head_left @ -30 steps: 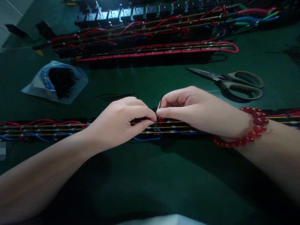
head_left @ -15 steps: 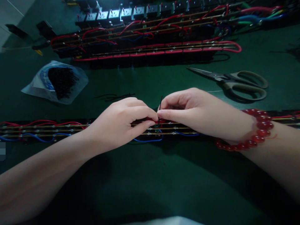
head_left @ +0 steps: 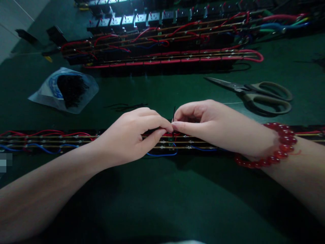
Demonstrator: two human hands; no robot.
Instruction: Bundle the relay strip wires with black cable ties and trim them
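Observation:
My left hand (head_left: 138, 134) and my right hand (head_left: 203, 118) meet fingertip to fingertip over a long strip with brass-coloured rails (head_left: 182, 142) and red and blue wires. A thin black cable tie (head_left: 174, 113) stands up between them, its lower part running down across the strip. My right thumb and index finger pinch the tie. My left fingers are closed against the same spot, the index tip touching there; the exact grip is partly hidden. A blue wire (head_left: 162, 155) loops along the strip's near edge. A red bead bracelet (head_left: 286, 139) circles my right wrist.
Scissors (head_left: 243, 89) lie slightly open at the right, behind my right hand. A clear bag of black ties (head_left: 72, 89) lies on the left, with several loose black ties (head_left: 129, 106) nearby. A second wired assembly (head_left: 165, 44) stretches across the back of the green tabletop (head_left: 152, 200).
The view has shifted slightly, so everything sits a little lower and to the right. My hands keep nearly the same pose at the cable tie.

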